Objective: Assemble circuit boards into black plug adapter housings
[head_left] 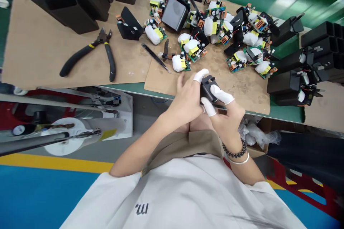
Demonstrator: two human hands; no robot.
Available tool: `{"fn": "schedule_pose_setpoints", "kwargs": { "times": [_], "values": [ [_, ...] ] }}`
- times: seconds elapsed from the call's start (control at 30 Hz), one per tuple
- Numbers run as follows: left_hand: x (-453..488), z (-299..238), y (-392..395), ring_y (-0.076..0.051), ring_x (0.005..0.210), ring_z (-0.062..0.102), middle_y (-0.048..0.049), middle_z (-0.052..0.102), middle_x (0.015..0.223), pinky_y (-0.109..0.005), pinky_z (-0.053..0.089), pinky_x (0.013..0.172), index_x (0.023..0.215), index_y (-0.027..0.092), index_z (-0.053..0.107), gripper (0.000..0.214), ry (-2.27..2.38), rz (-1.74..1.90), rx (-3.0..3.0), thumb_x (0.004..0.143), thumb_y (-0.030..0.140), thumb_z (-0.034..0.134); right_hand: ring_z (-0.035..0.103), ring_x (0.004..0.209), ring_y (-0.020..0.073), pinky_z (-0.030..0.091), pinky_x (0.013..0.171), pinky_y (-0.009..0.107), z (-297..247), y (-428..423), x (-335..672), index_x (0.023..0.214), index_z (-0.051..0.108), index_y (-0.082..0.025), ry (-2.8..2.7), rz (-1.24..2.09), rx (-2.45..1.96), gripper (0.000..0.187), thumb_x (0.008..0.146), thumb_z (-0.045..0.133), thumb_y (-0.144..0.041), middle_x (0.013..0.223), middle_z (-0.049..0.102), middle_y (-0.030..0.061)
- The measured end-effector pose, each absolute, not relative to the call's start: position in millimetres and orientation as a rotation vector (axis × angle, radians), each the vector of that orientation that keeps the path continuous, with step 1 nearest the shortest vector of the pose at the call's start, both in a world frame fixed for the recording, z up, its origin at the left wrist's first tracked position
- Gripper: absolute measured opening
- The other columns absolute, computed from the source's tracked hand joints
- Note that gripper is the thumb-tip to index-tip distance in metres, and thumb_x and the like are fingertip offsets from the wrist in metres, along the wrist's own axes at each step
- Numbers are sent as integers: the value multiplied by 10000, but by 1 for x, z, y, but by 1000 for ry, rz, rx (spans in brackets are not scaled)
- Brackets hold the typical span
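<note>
Both my hands grip one black power adapter housing (207, 86) just over the front edge of the table. My left hand (189, 93) is closed on its left side, a white finger cot on the index finger. From the right, my right hand (227, 112) presses it with fingers in white cots. Small metal parts show at the housing's top; its underside is hidden by my fingers. Beyond it lie a circuit board with white and yellow parts (180, 63) and black tweezers (156, 58). Several more boards wired to black end caps form a pile (215, 25).
Cutting pliers (103, 39) with black handles lie open on the cardboard (129, 64) at left. Black empty housings (72, 7) stand at the back left. More housings (285, 82), some with boards sticking out, are at right. A box with plastic bags (258, 134) sits below the table.
</note>
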State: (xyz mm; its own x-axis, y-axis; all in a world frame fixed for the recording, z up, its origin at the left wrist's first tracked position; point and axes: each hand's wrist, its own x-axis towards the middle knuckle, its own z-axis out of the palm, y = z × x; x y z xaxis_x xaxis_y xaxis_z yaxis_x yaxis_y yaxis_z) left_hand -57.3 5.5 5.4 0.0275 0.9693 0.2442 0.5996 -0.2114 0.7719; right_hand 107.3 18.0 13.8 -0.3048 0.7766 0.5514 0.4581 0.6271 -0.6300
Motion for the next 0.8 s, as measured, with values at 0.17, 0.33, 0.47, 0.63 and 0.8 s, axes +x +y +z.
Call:
{"fn": "schedule_pose_setpoints", "kwargs": {
  "times": [0.17,0.33,0.47,0.63,0.8],
  "values": [
    [-95,24,-30,-371,1429,555,-118,630,1451,-582,299,1312,1567,287,425,941,1671,1321,1625,754,342,895,797,1110,337,652,1041,512,23,28,116,1203,764,-310,-1948,374,-1028,305,898,775,-302,1232,812,74],
    [-99,28,-53,-297,1325,639,-74,704,1321,-521,415,1272,1522,263,507,756,1776,1477,1513,835,277,821,811,1049,328,675,981,500,24,34,122,1124,778,-285,-1944,377,-1029,229,895,776,-298,1147,833,76],
    [-88,25,-51,-289,1319,655,-73,730,1300,-494,449,1256,1462,250,579,636,1727,1518,1443,861,258,787,798,1076,318,667,982,480,14,36,122,1156,774,-294,-1881,285,-1034,254,902,771,-305,1178,821,80],
    [-77,25,-11,-308,1424,611,-126,666,1492,-467,447,1263,1453,225,622,597,1345,1445,1506,888,338,779,808,1058,274,680,929,405,9,43,121,1153,766,-270,-2027,382,-1006,228,927,736,-283,1174,828,78],
    [-80,33,45,-322,1433,614,-101,729,1424,-444,483,1233,1250,231,784,437,1029,1196,1575,860,424,814,727,1289,271,618,1086,440,7,47,126,1429,602,-305,-1947,540,-923,527,922,745,-285,1404,735,85]
  ]
}}
